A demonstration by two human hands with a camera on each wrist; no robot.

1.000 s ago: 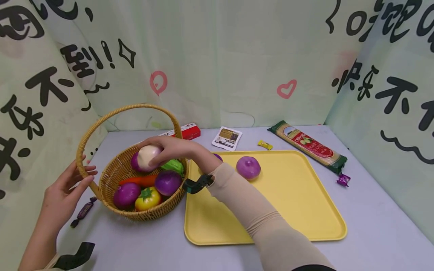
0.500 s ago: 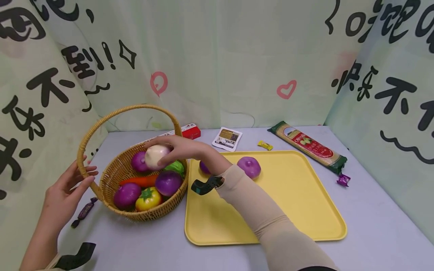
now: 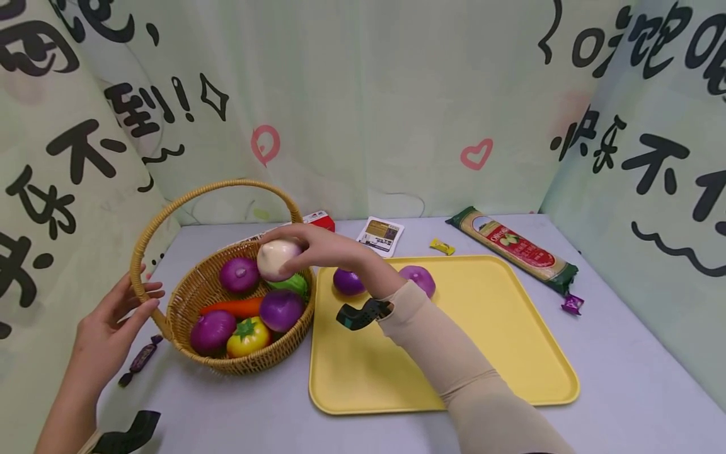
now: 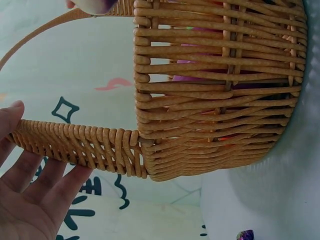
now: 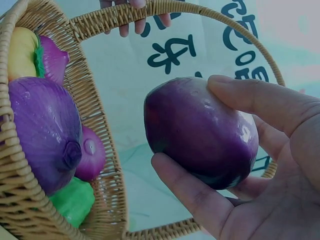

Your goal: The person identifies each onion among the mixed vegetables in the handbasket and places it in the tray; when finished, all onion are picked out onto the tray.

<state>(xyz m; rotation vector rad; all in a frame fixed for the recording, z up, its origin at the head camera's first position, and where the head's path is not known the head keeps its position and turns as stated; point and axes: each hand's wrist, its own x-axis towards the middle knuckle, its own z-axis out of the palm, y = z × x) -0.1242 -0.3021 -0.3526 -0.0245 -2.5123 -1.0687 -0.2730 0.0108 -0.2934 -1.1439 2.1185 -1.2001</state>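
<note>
My right hand [image 3: 334, 247] grips a white-and-purple turnip [image 3: 276, 260], thumb on one side and fingers on the other. It is raised over the right rear part of the wicker basket [image 3: 258, 364]; the right wrist view shows its purple side [image 5: 200, 130]. My left hand [image 3: 108, 331] holds the left side of the basket's arched handle [image 3: 232, 183] between thumb and fingers. Inside the basket lie a purple onion [image 3: 239, 275], another purple onion [image 3: 212, 330], a round dark-purple vegetable [image 3: 282, 309], a carrot [image 3: 234, 308], a yellow pepper [image 3: 247, 339] and a partly covered green vegetable [image 3: 293, 285].
Right of the basket lies a yellow tray [image 3: 454, 359] bearing a dark-purple vegetable [image 3: 347, 282] and a purple onion [image 3: 418, 277]. Behind it are a white packet [image 3: 381, 236], a yellow candy [image 3: 442, 246] and a long noodle packet [image 3: 510, 247]. A dark-wrapped candy [image 3: 140, 361] lies left.
My right hand has moved to the right with the turnip, uncovering the onion behind it and the dark-purple vegetable on the tray. My left hand stays on the handle.
</note>
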